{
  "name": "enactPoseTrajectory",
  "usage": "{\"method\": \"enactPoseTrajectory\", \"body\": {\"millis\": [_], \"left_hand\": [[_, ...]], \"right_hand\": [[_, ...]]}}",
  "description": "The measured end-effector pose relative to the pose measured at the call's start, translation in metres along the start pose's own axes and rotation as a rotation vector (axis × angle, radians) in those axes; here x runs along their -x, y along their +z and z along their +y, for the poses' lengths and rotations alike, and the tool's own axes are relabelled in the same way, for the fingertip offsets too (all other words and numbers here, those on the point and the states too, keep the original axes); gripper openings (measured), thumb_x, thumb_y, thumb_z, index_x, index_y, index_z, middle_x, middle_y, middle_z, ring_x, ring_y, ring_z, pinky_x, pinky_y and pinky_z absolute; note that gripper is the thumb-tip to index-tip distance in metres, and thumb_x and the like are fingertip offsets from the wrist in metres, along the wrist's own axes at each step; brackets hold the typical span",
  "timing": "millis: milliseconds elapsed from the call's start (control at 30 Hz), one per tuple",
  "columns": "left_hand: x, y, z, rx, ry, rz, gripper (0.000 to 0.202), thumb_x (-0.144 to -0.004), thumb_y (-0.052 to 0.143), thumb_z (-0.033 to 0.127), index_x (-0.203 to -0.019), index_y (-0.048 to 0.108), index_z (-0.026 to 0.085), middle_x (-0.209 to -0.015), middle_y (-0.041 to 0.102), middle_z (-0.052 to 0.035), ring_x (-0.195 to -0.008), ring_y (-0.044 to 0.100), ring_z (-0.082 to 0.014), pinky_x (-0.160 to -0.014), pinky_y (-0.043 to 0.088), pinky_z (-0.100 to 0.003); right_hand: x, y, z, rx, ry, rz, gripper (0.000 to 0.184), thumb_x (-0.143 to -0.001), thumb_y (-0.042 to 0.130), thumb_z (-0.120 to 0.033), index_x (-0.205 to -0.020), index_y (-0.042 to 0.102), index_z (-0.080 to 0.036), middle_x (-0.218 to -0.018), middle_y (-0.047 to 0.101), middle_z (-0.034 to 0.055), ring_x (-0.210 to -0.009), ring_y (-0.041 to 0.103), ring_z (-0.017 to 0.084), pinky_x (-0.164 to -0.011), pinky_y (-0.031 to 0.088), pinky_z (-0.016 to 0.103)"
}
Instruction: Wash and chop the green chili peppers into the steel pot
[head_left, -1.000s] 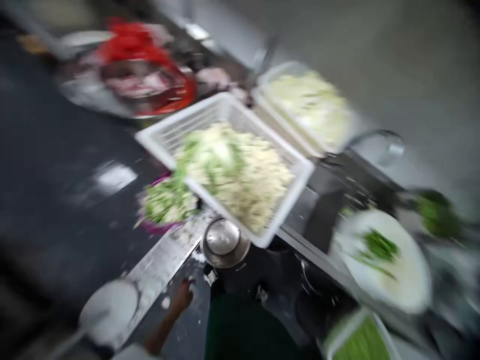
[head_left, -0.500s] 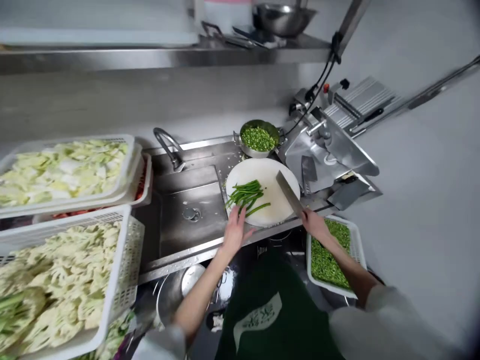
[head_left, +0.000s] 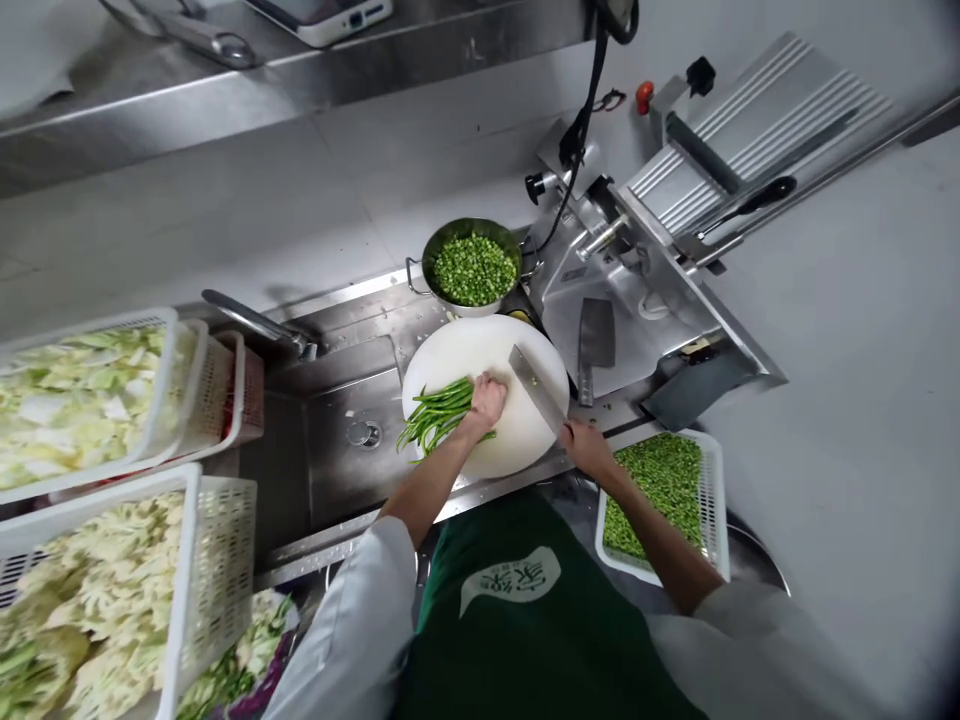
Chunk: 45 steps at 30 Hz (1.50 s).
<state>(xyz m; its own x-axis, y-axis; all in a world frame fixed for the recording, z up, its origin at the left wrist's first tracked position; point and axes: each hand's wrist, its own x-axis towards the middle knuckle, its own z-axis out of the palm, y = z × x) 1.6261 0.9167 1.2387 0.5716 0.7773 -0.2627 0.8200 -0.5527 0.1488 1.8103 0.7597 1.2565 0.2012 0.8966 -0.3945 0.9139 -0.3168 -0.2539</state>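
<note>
My left hand [head_left: 489,398] is curled at the right end of a bunch of long green beans [head_left: 442,405], its fingers bent and pressed down around the bean ends. The beans lie on a round white cutting board [head_left: 525,445], their far tips reaching past its left edge. With my right hand [head_left: 589,448] I grip the handle of a cleaver [head_left: 536,388]. Its blade slants over the right part of the board, apart from the beans, with a small green bit stuck on it.
Behind the board stands a metal pot [head_left: 471,308] of chopped green beans. A white basket [head_left: 714,500] of chopped greens is at the lower right. A slicer [head_left: 645,260] and second cleaver [head_left: 598,335] are on the right. The sink [head_left: 352,390] and crates of cauliflower [head_left: 142,560] and cabbage [head_left: 82,400] are left.
My left hand has moved from the near side of the beans to their right end, its spread fingers now closed. The cleaver stays in my right hand. The view has shifted closer.
</note>
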Motion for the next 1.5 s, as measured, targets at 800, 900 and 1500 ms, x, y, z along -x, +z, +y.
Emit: {"method": "enactPoseTrajectory", "body": {"millis": [800,900,1500], "left_hand": [[0.232,-0.043,-0.202,0.167,-0.261,0.476,0.063,-0.103,0.029,0.042,-0.163,0.022,0.020,-0.167,0.024,-0.0151,-0.157,0.015,-0.0331,-0.121,0.014,-0.068],[0.241,-0.035,-0.256,0.181,-0.638,0.474,0.055,-0.100,0.034,0.034,-0.153,0.041,0.019,-0.160,0.040,-0.0167,-0.153,0.023,-0.0396,-0.110,0.028,-0.076],[0.094,0.014,-0.078,-0.027,-0.056,0.086,0.134,-0.064,0.073,0.079,-0.164,0.010,0.016,-0.166,0.021,-0.0247,-0.145,0.027,-0.0516,-0.116,0.018,-0.067]], "right_hand": [[0.025,-0.013,-0.239,-0.876,-0.426,-0.739,0.024,-0.100,0.050,-0.040,-0.085,0.043,-0.023,-0.054,0.045,-0.0104,-0.038,0.043,0.008,-0.038,0.035,0.018],[0.031,-0.026,-0.192,-0.721,-0.387,-0.500,0.023,-0.102,0.045,-0.041,-0.089,0.047,-0.022,-0.058,0.051,-0.0081,-0.039,0.047,0.010,-0.040,0.033,0.020],[0.003,0.013,-0.055,-0.019,0.048,-0.041,0.031,-0.107,0.031,-0.028,-0.117,0.054,-0.010,-0.099,0.071,0.0195,-0.093,0.070,0.029,-0.078,0.044,0.033]]}}
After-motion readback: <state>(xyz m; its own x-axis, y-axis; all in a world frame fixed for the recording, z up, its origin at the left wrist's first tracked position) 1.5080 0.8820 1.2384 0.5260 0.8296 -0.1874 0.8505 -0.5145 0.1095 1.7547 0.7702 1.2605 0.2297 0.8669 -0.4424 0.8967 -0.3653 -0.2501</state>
